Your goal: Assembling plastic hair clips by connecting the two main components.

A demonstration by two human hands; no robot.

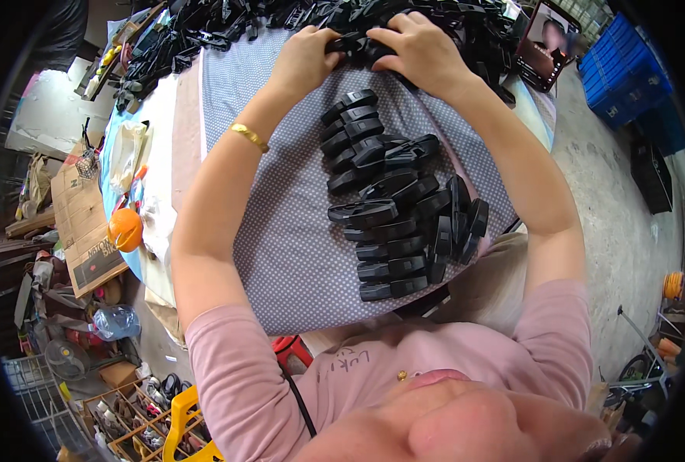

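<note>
At the far side of the table, my left hand has its fingers closed on a small black plastic piece. Close by on the right, my right hand also grips black plastic, with thumb and fingers bent around it. The dark pile behind hides where one piece ends and another begins. Nearer to me, a group of similar black plastic pieces lies on the dotted grey cloth, mostly in close rows, some tilted at the right. A large heap of loose black pieces spreads along the far edge.
A phone stands upright at the far right. An orange sits on the table's left edge, near a clear plastic bag. Blue crates stand on the floor at right. A cardboard sheet and a yellow chair are at left.
</note>
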